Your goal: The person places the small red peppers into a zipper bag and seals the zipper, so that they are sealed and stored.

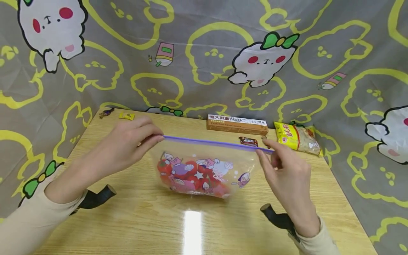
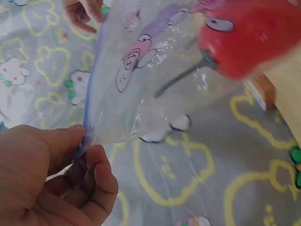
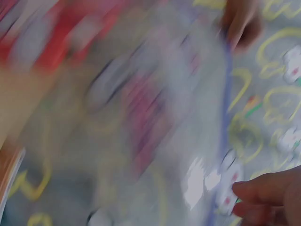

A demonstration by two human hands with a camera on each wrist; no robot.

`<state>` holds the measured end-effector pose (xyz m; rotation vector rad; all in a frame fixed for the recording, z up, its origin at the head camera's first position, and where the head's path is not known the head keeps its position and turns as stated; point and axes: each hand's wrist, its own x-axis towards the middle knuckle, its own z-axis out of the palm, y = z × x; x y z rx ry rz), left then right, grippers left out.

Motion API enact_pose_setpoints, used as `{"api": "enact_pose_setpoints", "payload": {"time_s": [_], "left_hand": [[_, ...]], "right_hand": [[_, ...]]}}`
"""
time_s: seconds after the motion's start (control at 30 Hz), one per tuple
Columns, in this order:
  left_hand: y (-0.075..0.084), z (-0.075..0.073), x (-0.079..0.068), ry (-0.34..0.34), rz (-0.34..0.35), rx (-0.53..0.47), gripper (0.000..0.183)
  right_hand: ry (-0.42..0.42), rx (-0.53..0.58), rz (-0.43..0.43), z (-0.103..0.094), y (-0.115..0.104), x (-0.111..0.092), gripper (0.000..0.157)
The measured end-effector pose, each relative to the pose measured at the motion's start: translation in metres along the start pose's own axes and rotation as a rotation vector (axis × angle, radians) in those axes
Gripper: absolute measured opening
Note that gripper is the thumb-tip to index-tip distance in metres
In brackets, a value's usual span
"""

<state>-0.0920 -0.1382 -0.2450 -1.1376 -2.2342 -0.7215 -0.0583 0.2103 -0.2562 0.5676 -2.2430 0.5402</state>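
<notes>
A clear zip bag (image 1: 242, 164) with pink and purple cartoon prints stands in the middle of the wooden table, its purple zip strip (image 1: 207, 141) stretched nearly straight along the top. Red vegetables (image 1: 164, 168) fill its lower part; one red vegetable (image 2: 240, 52) has a long green stem. My left hand (image 1: 132, 138) pinches the left end of the strip between thumb and index finger. At the other end, my right hand (image 1: 288, 171) has the strip between its thumb and fingers. The bag is blurred in the right wrist view.
Behind the bag are a pasta box (image 1: 237, 124), a dark red wrapped snack (image 1: 248, 141) and a yellow food packet (image 1: 297, 138). A yellow wrapped candy (image 1: 126, 116) and a small dark wrapped piece (image 1: 106, 113) lie at the back left. A patterned grey cloth (image 1: 178, 32) surrounds the table.
</notes>
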Motion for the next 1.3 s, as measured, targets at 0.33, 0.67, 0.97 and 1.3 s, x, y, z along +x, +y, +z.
{"api": "enact_pose_setpoints", "payload": {"time_s": [0.33, 0.67, 0.97, 1.3], "left_hand": [[0.030, 0.000, 0.003, -0.021, 0.054, -0.214, 0.008], [0.019, 0.019, -0.013, -0.262, -0.247, -0.872, 0.019], [-0.018, 0.126, -0.034, -0.320, -0.899, -1.019, 0.046], [0.003, 0.175, -0.047, -0.225, -1.155, -1.908, 0.068]], "right_hand": [[-0.331, 0.259, -0.097, 0.014, -0.043, -0.007, 0.051], [-0.170, 0.503, -0.053, 0.006, -0.033, 0.003, 0.015], [-0.133, 0.954, 0.044, 0.008, -0.025, 0.024, 0.018], [-0.001, 1.281, -0.010, 0.008, -0.020, 0.035, 0.012]]}}
